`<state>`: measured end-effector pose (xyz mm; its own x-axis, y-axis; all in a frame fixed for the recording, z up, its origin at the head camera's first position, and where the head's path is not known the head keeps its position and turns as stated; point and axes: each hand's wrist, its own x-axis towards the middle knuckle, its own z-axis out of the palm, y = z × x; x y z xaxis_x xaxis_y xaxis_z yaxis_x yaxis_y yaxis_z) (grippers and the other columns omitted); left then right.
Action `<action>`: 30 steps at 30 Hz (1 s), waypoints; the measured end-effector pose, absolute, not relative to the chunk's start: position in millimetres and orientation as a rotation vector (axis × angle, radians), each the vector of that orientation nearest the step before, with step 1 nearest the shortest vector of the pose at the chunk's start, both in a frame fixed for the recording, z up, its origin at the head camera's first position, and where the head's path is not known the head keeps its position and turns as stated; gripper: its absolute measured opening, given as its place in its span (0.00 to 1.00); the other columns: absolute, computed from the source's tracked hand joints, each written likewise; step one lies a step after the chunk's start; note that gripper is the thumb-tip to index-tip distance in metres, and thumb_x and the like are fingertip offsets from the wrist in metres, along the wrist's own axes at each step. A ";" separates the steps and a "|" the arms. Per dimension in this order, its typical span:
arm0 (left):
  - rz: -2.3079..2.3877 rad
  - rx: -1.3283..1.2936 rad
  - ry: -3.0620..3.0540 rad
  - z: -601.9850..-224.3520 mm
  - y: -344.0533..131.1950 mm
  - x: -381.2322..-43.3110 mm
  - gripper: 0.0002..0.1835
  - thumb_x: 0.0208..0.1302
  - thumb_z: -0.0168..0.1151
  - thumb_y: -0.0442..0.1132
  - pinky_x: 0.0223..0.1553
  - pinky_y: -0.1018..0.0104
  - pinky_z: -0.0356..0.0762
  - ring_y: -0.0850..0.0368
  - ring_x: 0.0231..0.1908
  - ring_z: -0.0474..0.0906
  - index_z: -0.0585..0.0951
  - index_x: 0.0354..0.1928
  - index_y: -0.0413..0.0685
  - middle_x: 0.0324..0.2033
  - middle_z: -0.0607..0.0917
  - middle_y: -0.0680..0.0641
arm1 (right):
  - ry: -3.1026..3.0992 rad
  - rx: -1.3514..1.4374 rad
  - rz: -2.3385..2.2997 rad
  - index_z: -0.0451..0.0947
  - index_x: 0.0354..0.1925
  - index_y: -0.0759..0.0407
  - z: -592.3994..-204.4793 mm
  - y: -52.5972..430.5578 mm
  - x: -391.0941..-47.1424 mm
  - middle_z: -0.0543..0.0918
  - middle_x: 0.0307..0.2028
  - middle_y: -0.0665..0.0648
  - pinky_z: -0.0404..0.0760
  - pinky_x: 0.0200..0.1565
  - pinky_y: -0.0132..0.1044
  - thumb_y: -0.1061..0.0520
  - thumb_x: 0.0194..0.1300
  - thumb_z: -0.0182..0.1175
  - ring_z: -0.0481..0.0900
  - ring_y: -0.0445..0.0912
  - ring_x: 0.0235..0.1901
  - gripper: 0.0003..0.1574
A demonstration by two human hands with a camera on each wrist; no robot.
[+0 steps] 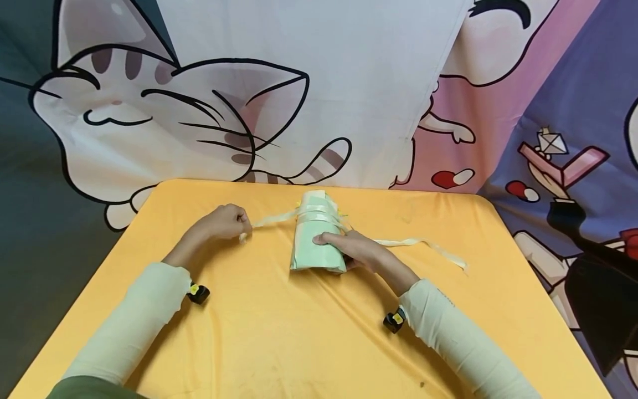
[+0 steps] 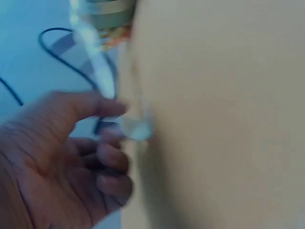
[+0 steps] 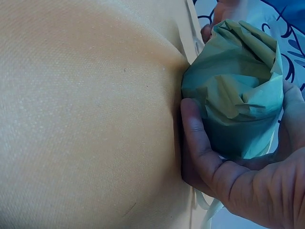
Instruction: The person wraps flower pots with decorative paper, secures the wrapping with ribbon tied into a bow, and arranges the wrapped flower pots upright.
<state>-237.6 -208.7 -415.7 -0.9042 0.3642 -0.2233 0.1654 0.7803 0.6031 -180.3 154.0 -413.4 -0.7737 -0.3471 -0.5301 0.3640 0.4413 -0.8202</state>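
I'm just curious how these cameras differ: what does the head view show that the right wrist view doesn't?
Only the head view shows the left hand pinching the cream ribbon, the ribbon's loose tail, both sleeves and the cartoon backdrop. Only the right wrist view shows the bundle's crumpled, folded end up close. Both show the right hand gripping the green paper bundle on the orange tablecloth.
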 end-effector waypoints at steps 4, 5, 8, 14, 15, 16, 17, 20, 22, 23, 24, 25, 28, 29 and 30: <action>0.960 0.453 2.593 -409.3 -185.0 -244.0 0.27 0.78 0.70 0.47 0.34 0.61 0.75 0.55 0.28 0.74 0.79 0.69 0.39 0.34 0.82 0.47 | 2.037 0.016 -1.376 0.89 0.55 0.57 -412.1 154.2 -179.8 0.93 0.49 0.56 0.92 0.44 0.40 0.27 0.69 0.72 0.91 0.47 0.44 0.38; 1.000 0.492 2.593 -410.6 -176.5 -245.5 0.29 0.79 0.70 0.48 0.32 0.62 0.74 0.56 0.27 0.72 0.78 0.72 0.40 0.31 0.80 0.48 | 2.040 0.017 -1.374 0.89 0.55 0.57 -412.2 154.4 -179.7 0.93 0.49 0.56 0.92 0.44 0.40 0.27 0.69 0.72 0.91 0.47 0.44 0.38; 1.093 0.612 2.581 -418.6 -151.1 -247.3 0.26 0.82 0.69 0.50 0.30 0.65 0.71 0.58 0.24 0.70 0.80 0.72 0.42 0.27 0.77 0.52 | 2.038 0.018 -1.379 0.88 0.56 0.58 -413.1 154.7 -179.8 0.92 0.50 0.57 0.92 0.45 0.40 0.27 0.69 0.72 0.91 0.48 0.44 0.39; 1.147 0.691 2.623 -430.3 -129.9 -243.1 0.11 0.86 0.65 0.45 0.31 0.68 0.68 0.59 0.26 0.70 0.86 0.57 0.45 0.26 0.77 0.53 | 2.026 0.011 -1.394 0.85 0.61 0.60 -415.8 152.5 -180.3 0.92 0.53 0.59 0.92 0.46 0.41 0.28 0.70 0.71 0.91 0.49 0.46 0.42; 1.159 0.680 2.638 -430.3 -131.1 -242.2 0.10 0.86 0.65 0.44 0.31 0.67 0.67 0.58 0.26 0.70 0.87 0.55 0.45 0.26 0.77 0.52 | 2.027 0.011 -1.394 0.85 0.61 0.60 -415.9 152.3 -180.3 0.92 0.53 0.59 0.92 0.46 0.41 0.28 0.70 0.71 0.91 0.49 0.46 0.42; 1.170 0.667 2.652 -430.3 -133.5 -241.6 0.09 0.86 0.65 0.43 0.32 0.67 0.68 0.58 0.26 0.70 0.87 0.53 0.46 0.27 0.77 0.52 | 2.025 0.012 -1.397 0.84 0.61 0.60 -416.0 151.8 -180.4 0.92 0.53 0.59 0.92 0.46 0.41 0.28 0.70 0.71 0.91 0.48 0.46 0.42; 1.183 0.648 2.662 -429.3 -136.7 -240.8 0.09 0.85 0.65 0.43 0.32 0.67 0.68 0.57 0.27 0.70 0.88 0.52 0.46 0.27 0.78 0.52 | 2.025 0.011 -1.395 0.84 0.61 0.60 -415.8 151.8 -180.3 0.92 0.53 0.59 0.92 0.46 0.41 0.28 0.70 0.71 0.91 0.48 0.46 0.42; 1.205 0.604 2.684 -425.5 -150.9 -239.0 0.10 0.84 0.67 0.44 0.33 0.65 0.69 0.56 0.27 0.70 0.89 0.52 0.45 0.28 0.79 0.50 | 2.025 0.000 -1.395 0.84 0.61 0.60 -415.1 152.3 -180.3 0.92 0.53 0.59 0.92 0.46 0.41 0.28 0.71 0.71 0.91 0.48 0.46 0.42; 1.198 0.587 2.693 -424.0 -161.3 -238.1 0.11 0.84 0.68 0.45 0.33 0.65 0.69 0.57 0.27 0.70 0.90 0.51 0.45 0.28 0.79 0.50 | 2.022 -0.011 -1.396 0.84 0.62 0.60 -414.9 153.0 -180.2 0.92 0.53 0.59 0.92 0.46 0.41 0.28 0.71 0.70 0.91 0.48 0.46 0.41; 1.188 0.576 2.699 -424.0 -166.4 -237.9 0.11 0.84 0.68 0.45 0.33 0.65 0.69 0.57 0.26 0.70 0.90 0.51 0.44 0.28 0.79 0.50 | 2.020 -0.017 -1.397 0.84 0.62 0.60 -414.8 153.3 -179.9 0.92 0.53 0.59 0.91 0.45 0.40 0.29 0.72 0.70 0.91 0.48 0.46 0.41; 1.174 0.572 2.703 -424.3 -171.6 -237.9 0.11 0.84 0.68 0.45 0.33 0.65 0.69 0.58 0.26 0.69 0.91 0.51 0.44 0.28 0.79 0.50 | 2.018 -0.020 -1.398 0.84 0.62 0.60 -414.8 153.5 -179.8 0.92 0.52 0.58 0.91 0.45 0.40 0.29 0.72 0.70 0.90 0.48 0.46 0.41; 1.157 0.569 2.705 -425.1 -176.2 -237.7 0.12 0.84 0.68 0.45 0.33 0.65 0.68 0.59 0.25 0.69 0.91 0.51 0.44 0.28 0.79 0.50 | 2.017 -0.025 -1.400 0.83 0.62 0.60 -414.8 153.6 -179.7 0.92 0.52 0.58 0.91 0.45 0.41 0.29 0.72 0.70 0.90 0.48 0.45 0.41; 1.101 0.561 2.696 -427.8 -186.6 -236.7 0.11 0.83 0.69 0.44 0.33 0.64 0.68 0.59 0.25 0.68 0.92 0.50 0.44 0.27 0.80 0.49 | 2.013 -0.029 -1.402 0.84 0.62 0.59 -415.0 153.9 -179.7 0.92 0.51 0.58 0.92 0.44 0.41 0.29 0.72 0.70 0.91 0.48 0.44 0.40; 1.069 0.564 2.694 -429.4 -188.7 -236.8 0.11 0.83 0.69 0.44 0.35 0.64 0.68 0.59 0.25 0.69 0.92 0.50 0.44 0.27 0.81 0.49 | 2.011 -0.029 -1.403 0.84 0.62 0.59 -415.0 154.0 -179.8 0.93 0.51 0.58 0.92 0.44 0.41 0.29 0.72 0.70 0.91 0.48 0.44 0.40; 1.044 0.564 2.682 -430.0 -190.0 -236.3 0.11 0.83 0.69 0.43 0.35 0.63 0.69 0.59 0.25 0.70 0.92 0.50 0.44 0.27 0.82 0.49 | 2.011 -0.027 -1.402 0.85 0.61 0.59 -415.2 154.1 -179.9 0.93 0.50 0.58 0.92 0.44 0.41 0.28 0.72 0.70 0.91 0.48 0.44 0.40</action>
